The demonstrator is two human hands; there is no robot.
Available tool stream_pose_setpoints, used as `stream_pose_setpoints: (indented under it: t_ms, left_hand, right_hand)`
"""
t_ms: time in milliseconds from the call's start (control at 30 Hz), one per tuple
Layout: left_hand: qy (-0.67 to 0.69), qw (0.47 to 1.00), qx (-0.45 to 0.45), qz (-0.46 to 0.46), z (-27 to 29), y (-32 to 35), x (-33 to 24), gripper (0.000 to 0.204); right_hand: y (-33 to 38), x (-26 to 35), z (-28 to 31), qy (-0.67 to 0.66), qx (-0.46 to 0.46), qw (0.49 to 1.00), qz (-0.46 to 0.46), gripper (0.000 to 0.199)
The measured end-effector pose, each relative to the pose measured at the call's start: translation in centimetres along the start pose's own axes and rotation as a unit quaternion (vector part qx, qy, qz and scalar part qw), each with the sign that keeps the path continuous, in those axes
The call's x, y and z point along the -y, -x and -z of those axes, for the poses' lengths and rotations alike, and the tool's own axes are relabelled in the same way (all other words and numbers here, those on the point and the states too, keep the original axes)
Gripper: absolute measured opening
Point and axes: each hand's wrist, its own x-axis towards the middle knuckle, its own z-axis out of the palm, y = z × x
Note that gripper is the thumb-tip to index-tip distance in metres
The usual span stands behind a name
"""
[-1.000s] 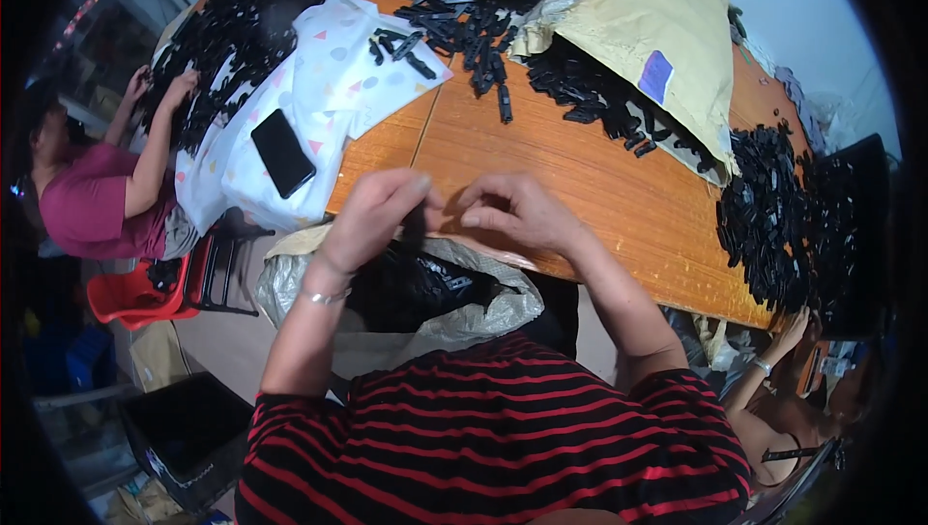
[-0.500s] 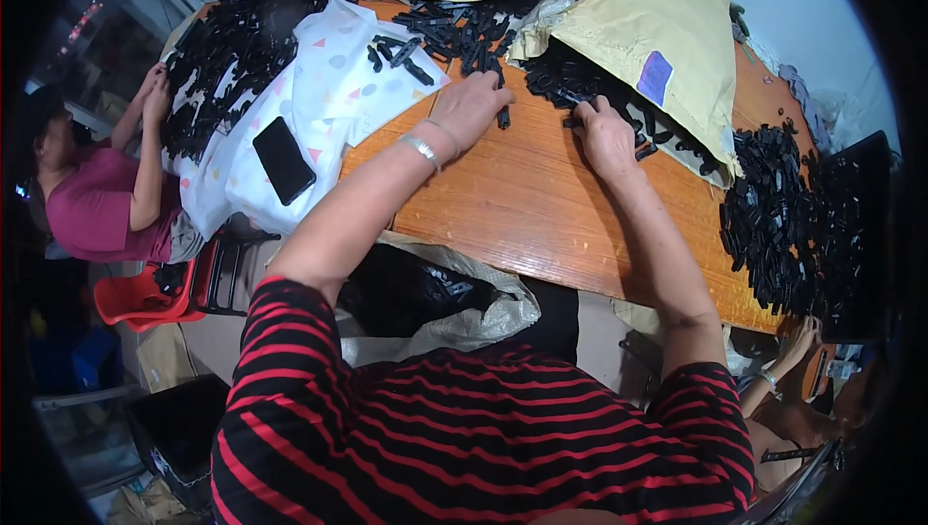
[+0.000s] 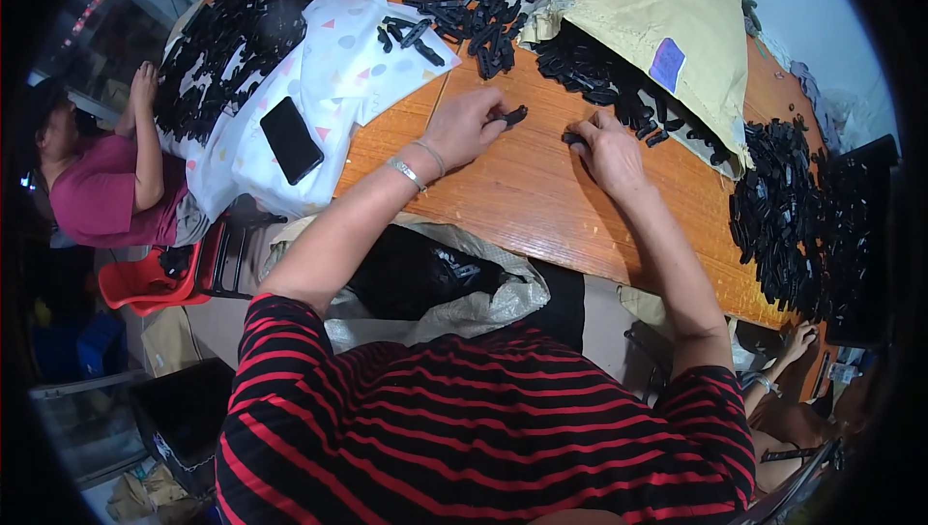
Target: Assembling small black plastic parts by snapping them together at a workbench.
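My left hand (image 3: pixel 471 127) pinches a small black plastic part (image 3: pixel 515 117) above the wooden table (image 3: pixel 483 196). Across a short gap, my right hand (image 3: pixel 611 150) closes its fingers on another small black part (image 3: pixel 574 138), partly hidden by the fingertips. Beyond the left hand lies a loose heap of long black plastic parts (image 3: pixel 495 46). A second heap of black pieces (image 3: pixel 580 71) spills from the mouth of a tan paper sack (image 3: pixel 667 13), just past my right hand.
A black phone (image 3: pixel 292 141) rests on a white patterned sheet (image 3: pixel 338 71) at the left. Black parts (image 3: pixel 773 206) cover the table's right end. An open woven sack (image 3: pixel 522 298) stands below the front edge. Co-workers sit left (image 3: pixel 116 182) and right (image 3: pixel 797 341).
Both hands have drawn back from the heaps toward me, each now with a small black part in its fingers. The view has shifted slightly.
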Motion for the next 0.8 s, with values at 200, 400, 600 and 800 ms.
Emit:
stream_pose_setpoints:
  t_ms: [200,400,600,800]
  left_hand:
    - [0.371,0.894,0.015,0.252,-0.3,1.4,-0.8,0.019]
    - [0.444,0.830,0.005,0.336,0.5,2.3,-2.4,0.018]
    - [0.472,0.830,0.012,0.295,1.5,2.5,-3.0,0.022]
    - [0.523,0.814,-0.078,0.241,1.0,3.3,-4.3,0.036]
  right_hand:
    - [0.7,-0.2,0.2,0.056,0.015,0.998,-0.035,0.021]
    - [-1.7,6.0,2.4,-0.199,-0.083,0.976,0.035,0.022]
    - [-3.4,7.8,2.2,-0.197,-0.094,0.972,0.092,0.022]
    - [-3.0,8.4,2.6,-0.226,-0.048,0.972,0.050,0.022]
